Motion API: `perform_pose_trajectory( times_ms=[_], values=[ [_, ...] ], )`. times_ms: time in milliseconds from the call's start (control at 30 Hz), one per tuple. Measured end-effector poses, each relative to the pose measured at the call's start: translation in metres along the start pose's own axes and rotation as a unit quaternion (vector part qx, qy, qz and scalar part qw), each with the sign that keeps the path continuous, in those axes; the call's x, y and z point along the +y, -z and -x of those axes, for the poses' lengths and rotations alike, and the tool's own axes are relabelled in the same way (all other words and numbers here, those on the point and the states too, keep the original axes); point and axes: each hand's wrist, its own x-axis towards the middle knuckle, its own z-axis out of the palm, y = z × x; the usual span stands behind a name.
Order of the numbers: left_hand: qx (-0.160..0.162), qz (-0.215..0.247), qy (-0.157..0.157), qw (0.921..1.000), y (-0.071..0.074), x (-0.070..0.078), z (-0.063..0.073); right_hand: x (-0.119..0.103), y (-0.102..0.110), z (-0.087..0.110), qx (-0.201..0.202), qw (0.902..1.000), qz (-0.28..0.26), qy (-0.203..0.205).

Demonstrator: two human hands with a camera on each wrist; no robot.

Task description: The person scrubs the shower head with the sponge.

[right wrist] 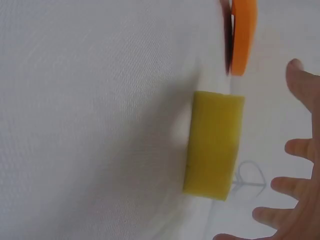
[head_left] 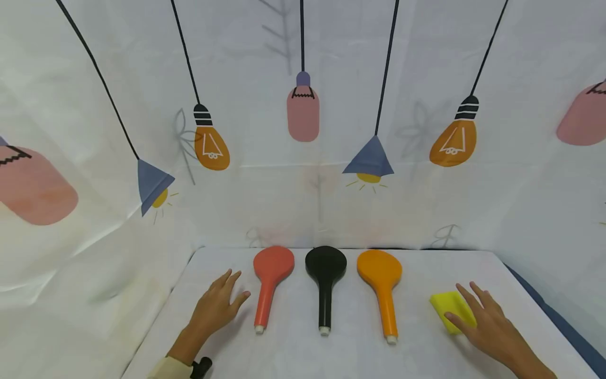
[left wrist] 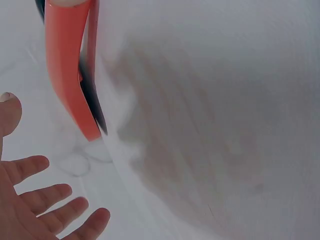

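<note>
Three handheld shower heads lie in a row on the white table: a red shower head [head_left: 273,263], a black shower head [head_left: 325,263] and an orange shower head [head_left: 380,268], each with its pale handle end toward me. My left hand [head_left: 215,308] hovers left of the red one, fingers spread and holding nothing. In the left wrist view that red shower head [left wrist: 67,60] is apart from the fingertips. A yellow sponge [head_left: 447,305] lies at the right, partly covered by my right hand [head_left: 490,326]. The right wrist view shows a gap between the sponge [right wrist: 214,145] and the straight fingers.
The white table [head_left: 284,358] meets a white cloth backdrop [head_left: 265,200] printed with hanging lamps at its far edge. More cloth stands along the left side. Dark blue fabric [head_left: 558,316] shows beyond the right edge. A black band [head_left: 201,367] sits on my left wrist.
</note>
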Motion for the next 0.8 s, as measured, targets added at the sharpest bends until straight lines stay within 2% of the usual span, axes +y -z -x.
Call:
perform_pose_trajectory(
  times_ms=[200, 467, 633, 800],
  values=[
    [-0.01, 0.017, 0.003, 0.9998, -0.003, 0.007, -0.001, -0.001, -0.002, -0.006, -0.02, 0.9997, -0.01, -0.002],
    [-0.046, 0.052, 0.024, 0.9973, -0.009, 0.018, -0.002, -0.003, -0.006, -0.003, -0.029, 0.9996, -0.006, 0.0],
    [-0.05, 0.065, 0.037, 0.996, -0.015, 0.025, -0.005, -0.006, -0.006, -0.003, -0.026, 0.9996, -0.001, 0.011],
    [-0.054, 0.101, 0.054, 0.992, -0.02, 0.033, -0.008, -0.009, -0.007, -0.005, -0.034, 0.9993, -0.007, 0.013]
  ],
)
